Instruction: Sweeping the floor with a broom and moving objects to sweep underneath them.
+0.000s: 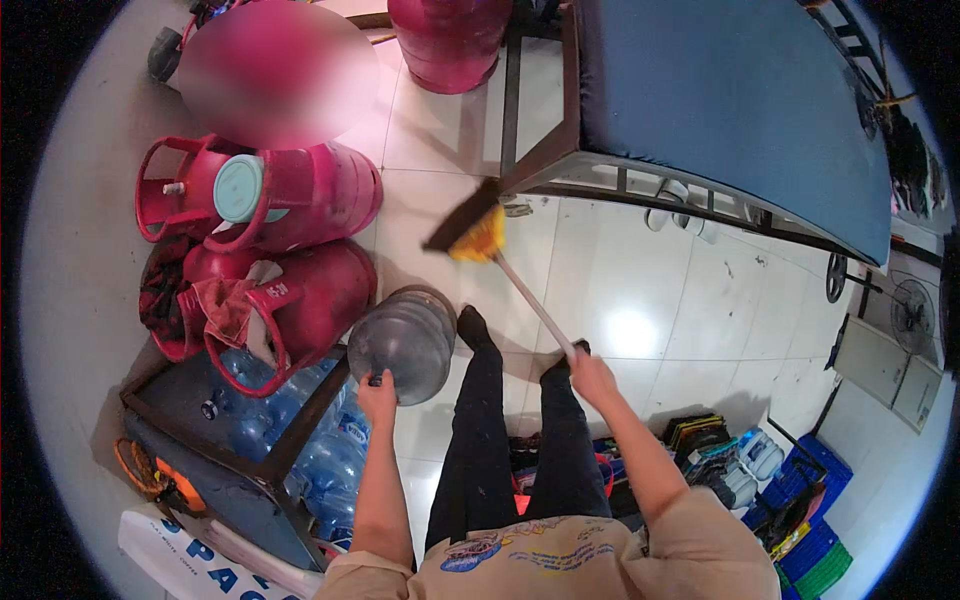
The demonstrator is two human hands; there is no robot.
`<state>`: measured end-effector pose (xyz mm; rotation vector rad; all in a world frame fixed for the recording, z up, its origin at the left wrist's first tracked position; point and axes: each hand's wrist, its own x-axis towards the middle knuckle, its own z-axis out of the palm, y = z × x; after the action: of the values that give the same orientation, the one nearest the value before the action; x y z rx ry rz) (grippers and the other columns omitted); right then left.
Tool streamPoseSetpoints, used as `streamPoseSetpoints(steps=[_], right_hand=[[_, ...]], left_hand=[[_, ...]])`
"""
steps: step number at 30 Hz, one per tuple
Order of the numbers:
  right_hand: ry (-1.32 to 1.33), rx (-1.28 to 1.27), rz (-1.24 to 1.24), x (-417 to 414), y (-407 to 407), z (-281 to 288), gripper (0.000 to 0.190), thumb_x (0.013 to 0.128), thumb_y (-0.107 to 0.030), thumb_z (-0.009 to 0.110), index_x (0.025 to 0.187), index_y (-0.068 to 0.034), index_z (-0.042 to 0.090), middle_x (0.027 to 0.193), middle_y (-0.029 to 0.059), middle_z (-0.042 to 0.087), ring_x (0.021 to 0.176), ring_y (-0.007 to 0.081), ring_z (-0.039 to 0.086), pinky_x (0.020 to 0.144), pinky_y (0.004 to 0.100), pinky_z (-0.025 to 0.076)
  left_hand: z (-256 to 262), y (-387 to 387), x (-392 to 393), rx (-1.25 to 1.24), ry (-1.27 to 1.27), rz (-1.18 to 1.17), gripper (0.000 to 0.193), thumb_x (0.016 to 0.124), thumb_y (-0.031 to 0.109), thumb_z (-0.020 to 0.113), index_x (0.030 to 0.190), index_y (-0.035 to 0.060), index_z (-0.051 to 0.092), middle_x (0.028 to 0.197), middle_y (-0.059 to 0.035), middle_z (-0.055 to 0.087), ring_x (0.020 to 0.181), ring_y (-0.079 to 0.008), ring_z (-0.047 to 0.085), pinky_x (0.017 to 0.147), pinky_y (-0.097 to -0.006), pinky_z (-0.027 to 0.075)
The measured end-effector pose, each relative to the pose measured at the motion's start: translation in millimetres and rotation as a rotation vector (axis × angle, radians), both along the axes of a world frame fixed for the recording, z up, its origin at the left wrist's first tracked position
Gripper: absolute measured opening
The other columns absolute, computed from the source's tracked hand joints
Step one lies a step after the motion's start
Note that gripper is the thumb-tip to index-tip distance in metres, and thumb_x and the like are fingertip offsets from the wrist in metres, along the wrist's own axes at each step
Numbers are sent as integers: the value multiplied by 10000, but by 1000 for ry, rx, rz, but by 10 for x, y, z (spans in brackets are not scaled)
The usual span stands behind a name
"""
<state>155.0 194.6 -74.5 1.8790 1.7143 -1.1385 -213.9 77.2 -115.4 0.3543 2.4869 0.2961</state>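
Note:
My left hand (377, 397) is closed around the neck of a large clear plastic water jug (405, 341), which stands on the tiled floor beside the red gas cylinders. In my right hand (594, 375) is the end of a broom's pale handle. The broom (476, 232) has a yellow head and dark bristles, slightly blurred, reaching over the floor towards a corner of the metal bed frame. Small dark debris (517, 208) lies just right of the bristles. My feet, in dark socks, are between the jug and the handle.
Several red gas cylinders (322, 195) stand at the left, one with a cloth (225, 307) on it. A blue-padded metal frame (720, 112) fills the upper right. Bagged water bottles (322, 465) sit inside another metal frame at lower left. Mixed goods (697, 442) are at lower right.

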Motion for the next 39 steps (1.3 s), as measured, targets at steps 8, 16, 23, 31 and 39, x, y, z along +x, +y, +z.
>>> streamPoseSetpoints(steps=[8, 16, 23, 31, 39], right_hand=[[-124, -153, 62, 1385, -740, 1370, 245, 874, -226, 443, 982, -18, 514, 651, 237, 568, 655, 422, 578, 612, 518, 466], [-83, 27, 298, 1726, -20, 509, 320, 885, -216, 432, 1129, -13, 475, 732, 189, 603, 637, 351, 612, 569, 454, 496], [-137, -118, -4, 2358, -139, 302, 316, 881, -195, 436, 1155, -42, 475, 731, 183, 606, 709, 345, 615, 611, 442, 496], [107, 113, -337, 2979, -892, 1734, 341, 848, -87, 507, 1183, -29, 498, 741, 205, 590, 668, 361, 599, 579, 419, 471], [117, 308, -309, 2129, 721, 332, 303, 869, -101, 494, 1165, -50, 533, 711, 243, 569, 663, 382, 585, 586, 407, 461]], left_hand=[[-136, 476, 212, 119, 165, -147, 477, 721, 326, 655, 989, -60, 570, 736, -191, 623, 494, -254, 607, 461, -337, 489], [-178, 1032, 598, 161, -51, -20, 353, 759, 262, 656, 891, -57, 583, 709, -123, 591, 516, -204, 581, 408, -331, 509], [-180, 1294, 822, 137, -83, -2, 454, 735, 273, 677, 931, -114, 543, 877, -175, 568, 601, -252, 605, 425, -344, 547], [-79, 1602, 1062, -113, -103, -51, 486, 744, 324, 622, 901, -121, 505, 794, -195, 588, 588, -283, 626, 447, -344, 544], [-210, 1510, 1084, -209, 435, -387, 360, 735, 308, 498, 894, 6, 614, 908, -177, 627, 855, -346, 597, 768, -422, 452]])
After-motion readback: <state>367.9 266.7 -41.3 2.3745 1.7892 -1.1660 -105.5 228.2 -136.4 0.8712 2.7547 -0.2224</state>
